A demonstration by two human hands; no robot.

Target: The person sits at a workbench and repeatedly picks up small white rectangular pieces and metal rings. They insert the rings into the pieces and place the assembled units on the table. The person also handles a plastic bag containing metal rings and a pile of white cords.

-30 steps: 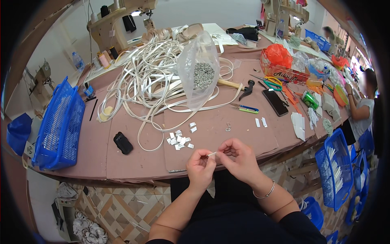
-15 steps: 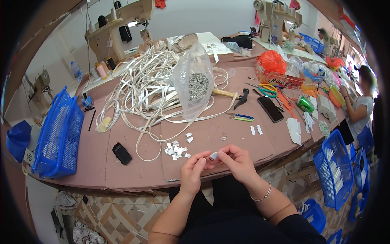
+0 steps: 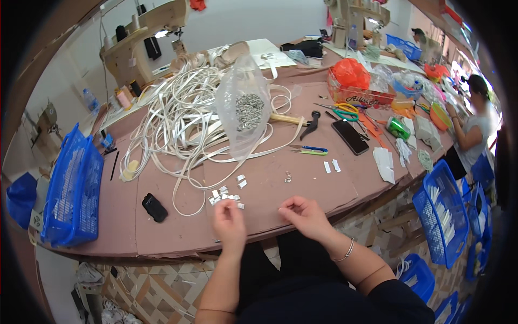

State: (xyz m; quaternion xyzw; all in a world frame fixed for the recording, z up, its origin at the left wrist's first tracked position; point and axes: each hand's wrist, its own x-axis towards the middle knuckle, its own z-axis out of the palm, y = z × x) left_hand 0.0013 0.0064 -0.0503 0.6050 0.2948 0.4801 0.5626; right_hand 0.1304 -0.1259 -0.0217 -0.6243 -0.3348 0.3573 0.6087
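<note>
My left hand (image 3: 230,222) is over the near edge of a small pile of folded white fabric pieces (image 3: 218,196), its fingers curled together. What it holds, if anything, is hidden. To its right, my right hand (image 3: 306,217) hovers above the table front with thumb and forefinger pinched. I cannot make out anything between those fingertips. Beyond the hands lie a couple of small metal buckles (image 3: 287,176). A clear plastic bag (image 3: 226,116) full of metal buckles (image 3: 249,112) stands farther back.
Tangled white straps (image 3: 178,119) cover the table's back left. A hammer (image 3: 308,127), thread snips (image 3: 310,149), a phone (image 3: 349,136) and two white strips (image 3: 331,166) lie to the right. Blue baskets (image 3: 73,189) flank the table, and a person (image 3: 475,121) sits at the far right.
My hands have moved apart; the small pale piece that was between them no longer shows. My left hand has gone left to the white pieces. The view has shifted slightly.
</note>
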